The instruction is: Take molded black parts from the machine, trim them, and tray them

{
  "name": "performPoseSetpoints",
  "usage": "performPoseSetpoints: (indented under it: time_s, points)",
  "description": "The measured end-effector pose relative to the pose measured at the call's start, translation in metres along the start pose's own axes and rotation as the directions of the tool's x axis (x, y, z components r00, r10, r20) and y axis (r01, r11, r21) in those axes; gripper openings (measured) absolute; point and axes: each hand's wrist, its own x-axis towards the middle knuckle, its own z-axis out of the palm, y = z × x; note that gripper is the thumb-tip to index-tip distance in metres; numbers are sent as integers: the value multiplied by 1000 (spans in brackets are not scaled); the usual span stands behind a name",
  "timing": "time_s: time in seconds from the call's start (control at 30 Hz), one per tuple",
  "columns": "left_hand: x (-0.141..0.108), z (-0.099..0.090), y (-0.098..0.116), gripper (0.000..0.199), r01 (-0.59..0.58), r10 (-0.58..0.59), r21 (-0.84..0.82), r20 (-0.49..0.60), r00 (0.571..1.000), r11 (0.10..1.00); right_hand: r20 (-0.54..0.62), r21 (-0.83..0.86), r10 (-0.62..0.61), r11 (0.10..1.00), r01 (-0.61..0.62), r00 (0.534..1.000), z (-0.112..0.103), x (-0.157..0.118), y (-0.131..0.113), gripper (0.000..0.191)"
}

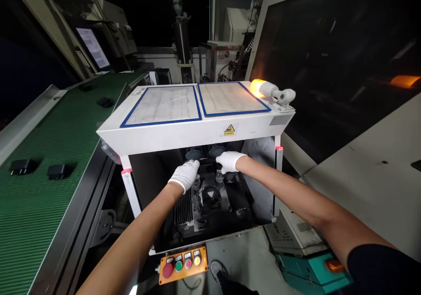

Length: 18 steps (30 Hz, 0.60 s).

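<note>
Both of my hands wear white gloves and reach into the open front of a white machine (161, 139). My left hand (187, 175) has its fingers pressed together just below a round dark disc (194, 154). Beside a second dark disc (217, 151), the fingers of my right hand (229, 161) curl in over a small metal fixture (219, 176). What either hand holds, if anything, is too small and dark to make out. Below them lies a dark fixture bed (210, 196) with blocks and a ribbed part.
On the left, a green conveyor belt (39, 207) carries several black plug adapters (58, 171). An orange button box (184, 264) hangs under the machine's front edge. A lit orange warning lamp (259, 87) lies on the top right. Upright light-barrier posts (278, 172) flank the opening.
</note>
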Motion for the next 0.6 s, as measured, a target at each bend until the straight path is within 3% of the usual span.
performPoseSetpoints:
  time_s: [0.1, 0.2, 0.4, 0.6]
  points:
    - [11, -1, -1, 38, -45, 45, -2, 63, 997, 999, 163, -56, -24, 998, 34, 986, -6, 3, 2, 45]
    - [16, -2, -1, 41, -52, 52, -5, 128, 990, 999, 246, -81, -29, 995, 51, 969, -10, 7, 3, 46]
    - [21, 2, -8, 46, -17, 23, -39, 169, 985, 999, 251, -119, -22, 991, 53, 968, -9, 10, 1, 48]
    - [26, 7, -16, 43, 16, 0, -86, 180, 984, 996, 298, -157, 13, 987, 36, 954, -12, 14, -14, 33]
